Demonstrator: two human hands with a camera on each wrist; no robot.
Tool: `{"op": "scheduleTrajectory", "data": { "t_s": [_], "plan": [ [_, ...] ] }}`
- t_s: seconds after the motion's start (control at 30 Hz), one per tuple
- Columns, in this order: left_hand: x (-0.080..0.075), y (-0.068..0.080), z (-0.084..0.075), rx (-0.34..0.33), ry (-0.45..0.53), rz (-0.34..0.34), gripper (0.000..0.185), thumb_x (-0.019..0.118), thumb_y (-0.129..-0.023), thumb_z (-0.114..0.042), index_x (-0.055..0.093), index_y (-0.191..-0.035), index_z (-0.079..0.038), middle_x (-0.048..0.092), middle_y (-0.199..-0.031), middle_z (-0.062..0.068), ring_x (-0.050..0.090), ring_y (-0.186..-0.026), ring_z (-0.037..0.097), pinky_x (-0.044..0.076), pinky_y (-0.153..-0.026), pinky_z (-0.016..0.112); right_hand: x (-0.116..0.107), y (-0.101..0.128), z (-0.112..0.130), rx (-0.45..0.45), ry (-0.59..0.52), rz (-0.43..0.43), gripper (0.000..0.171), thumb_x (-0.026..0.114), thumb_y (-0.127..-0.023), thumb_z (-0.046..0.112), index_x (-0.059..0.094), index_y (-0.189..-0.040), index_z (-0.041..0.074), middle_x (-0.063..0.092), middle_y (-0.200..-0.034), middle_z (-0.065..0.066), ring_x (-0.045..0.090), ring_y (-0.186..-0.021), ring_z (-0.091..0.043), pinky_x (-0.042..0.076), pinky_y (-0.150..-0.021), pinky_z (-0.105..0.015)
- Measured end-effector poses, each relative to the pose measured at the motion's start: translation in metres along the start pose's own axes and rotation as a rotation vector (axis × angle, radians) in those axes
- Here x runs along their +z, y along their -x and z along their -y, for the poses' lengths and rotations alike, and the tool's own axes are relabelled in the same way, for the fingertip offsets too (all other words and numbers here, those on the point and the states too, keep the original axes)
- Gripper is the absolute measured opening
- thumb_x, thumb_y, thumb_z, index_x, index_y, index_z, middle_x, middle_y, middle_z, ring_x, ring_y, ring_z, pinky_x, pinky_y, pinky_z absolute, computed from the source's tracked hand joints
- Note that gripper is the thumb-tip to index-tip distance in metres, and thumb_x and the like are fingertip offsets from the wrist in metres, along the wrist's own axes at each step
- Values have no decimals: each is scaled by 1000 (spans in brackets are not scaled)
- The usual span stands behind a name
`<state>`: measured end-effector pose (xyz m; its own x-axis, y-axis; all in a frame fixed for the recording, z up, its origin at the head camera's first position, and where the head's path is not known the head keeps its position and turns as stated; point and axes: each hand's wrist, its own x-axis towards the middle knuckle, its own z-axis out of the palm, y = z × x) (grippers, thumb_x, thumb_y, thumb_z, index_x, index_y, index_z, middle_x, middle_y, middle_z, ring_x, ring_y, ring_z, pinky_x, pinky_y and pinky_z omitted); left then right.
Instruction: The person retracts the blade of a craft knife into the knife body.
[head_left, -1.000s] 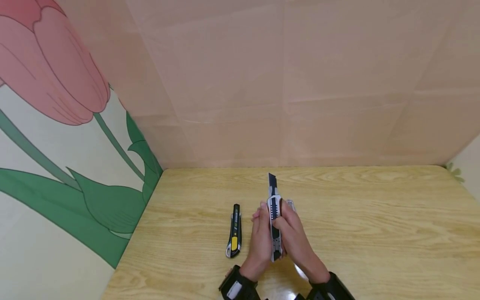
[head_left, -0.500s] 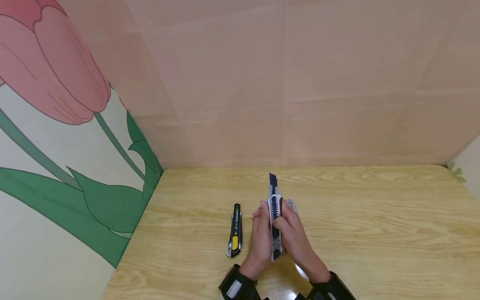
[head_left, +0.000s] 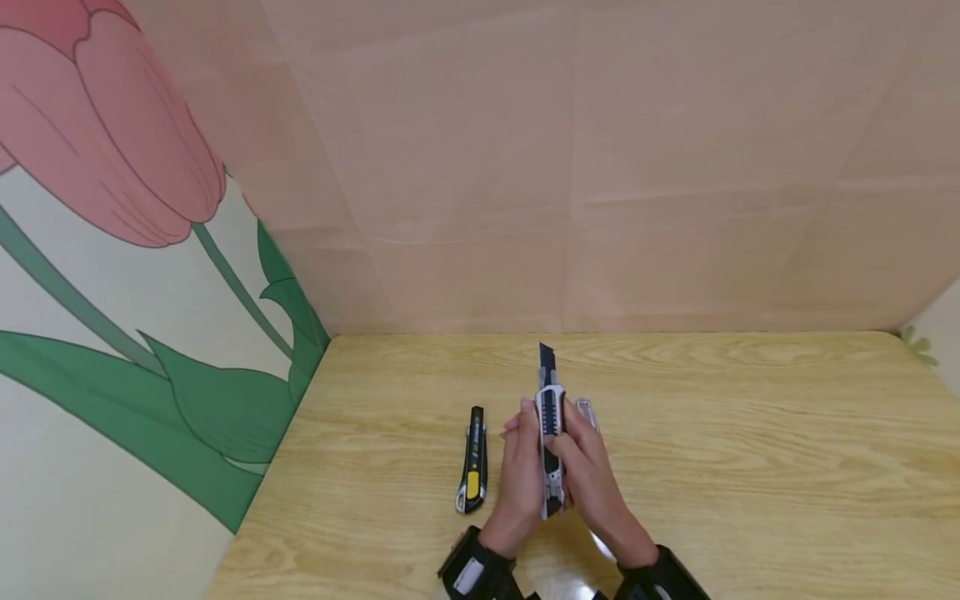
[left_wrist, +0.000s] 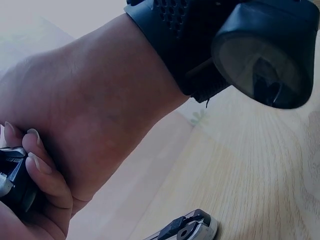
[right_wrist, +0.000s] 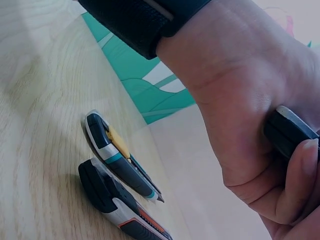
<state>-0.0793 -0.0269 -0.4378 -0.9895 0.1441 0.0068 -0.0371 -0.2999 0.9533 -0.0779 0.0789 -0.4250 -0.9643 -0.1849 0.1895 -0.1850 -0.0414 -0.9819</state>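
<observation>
A utility knife (head_left: pixel 551 407) with a silver and black body stands between my two hands, its dark blade extended and pointing away from me. My left hand (head_left: pixel 516 487) grips it from the left, thumb along the side. From the right, my right hand (head_left: pixel 592 479) holds the same knife, its thumb on the body. The knife's black rear end (right_wrist: pixel 287 132) shows beside the palm in the right wrist view. Left of the hands, a black and yellow utility knife (head_left: pixel 472 462) lies on the table. Another silver item (head_left: pixel 587 410) is mostly hidden behind my right hand.
The wooden table (head_left: pixel 750 450) meets a pinkish backdrop (head_left: pixel 450 167) at its far edge. A tulip-printed cloth (head_left: pixel 217 408) hangs at left. In the right wrist view, a black knife with orange trim (right_wrist: pixel 125 210) lies beside a yellow-slider knife (right_wrist: pixel 122 155). The left wrist view shows a silver-black knife end (left_wrist: pixel 195 227).
</observation>
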Motion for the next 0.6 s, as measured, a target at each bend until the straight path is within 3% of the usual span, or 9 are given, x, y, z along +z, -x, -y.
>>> {"op": "scheduleTrajectory", "data": {
  "t_s": [0.2,0.43,0.6],
  "plan": [
    [2,0,2,-2,-6,-35,57,25,-111,-56,61,-137,-21,59,-90,4,56,-69,13,48,-50,22,0,1,-2,-18,1,4,39,38,-96,-4,55,-130,5,70,-113,-12,61,-93,-25,52,-66,-29],
    [4,-1,3,10,-3,-45,57,24,-111,-54,63,-135,-20,60,-90,3,57,-69,13,47,-50,21,-1,1,-4,-38,4,6,45,38,-94,-5,54,-135,6,69,-113,-12,58,-102,-27,48,-83,-26],
    [3,-1,3,8,-18,-60,58,24,-111,-55,63,-135,-21,61,-96,2,58,-79,15,48,-57,21,0,0,-5,-53,4,12,41,39,-92,-6,55,-128,5,70,-112,-11,58,-102,-28,47,-84,-26]
  ]
}}
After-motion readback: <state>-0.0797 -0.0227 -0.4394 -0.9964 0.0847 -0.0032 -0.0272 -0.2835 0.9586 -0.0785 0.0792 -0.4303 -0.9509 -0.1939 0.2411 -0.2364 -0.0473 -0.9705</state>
